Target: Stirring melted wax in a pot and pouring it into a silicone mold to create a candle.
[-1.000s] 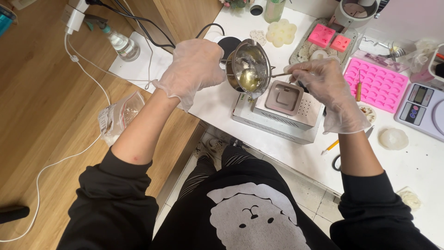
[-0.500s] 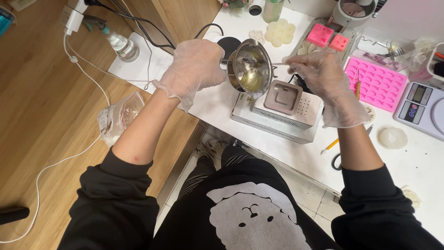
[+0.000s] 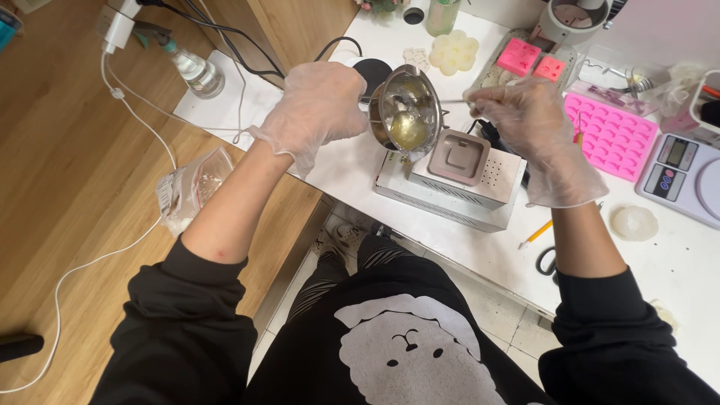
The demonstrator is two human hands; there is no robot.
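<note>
Both my hands wear clear disposable gloves. My left hand [image 3: 319, 105] grips the handle of a small steel melting pot [image 3: 407, 112] and tips it towards me, so yellowish liquid pools at its lower lip. The pot hangs just above a grey square mould [image 3: 459, 156] that rests on a white box [image 3: 450, 187]. My right hand [image 3: 534, 127] pinches a thin metal stick [image 3: 450, 102] whose tip reaches the pot's rim.
On the white table lie a pink silicone tray [image 3: 611, 139], two small pink moulds [image 3: 532, 60], a pale flower-shaped mould [image 3: 453, 52], a kitchen scale [image 3: 679, 176], scissors [image 3: 547, 260] and a pencil [image 3: 534, 235]. A spray bottle [image 3: 193, 69], cables and a plastic bag [image 3: 187, 187] lie at left.
My right hand has lifted from beside the mould up and away from the pot, drawing the stick out towards the rim. The pot stays tilted in my left hand.
</note>
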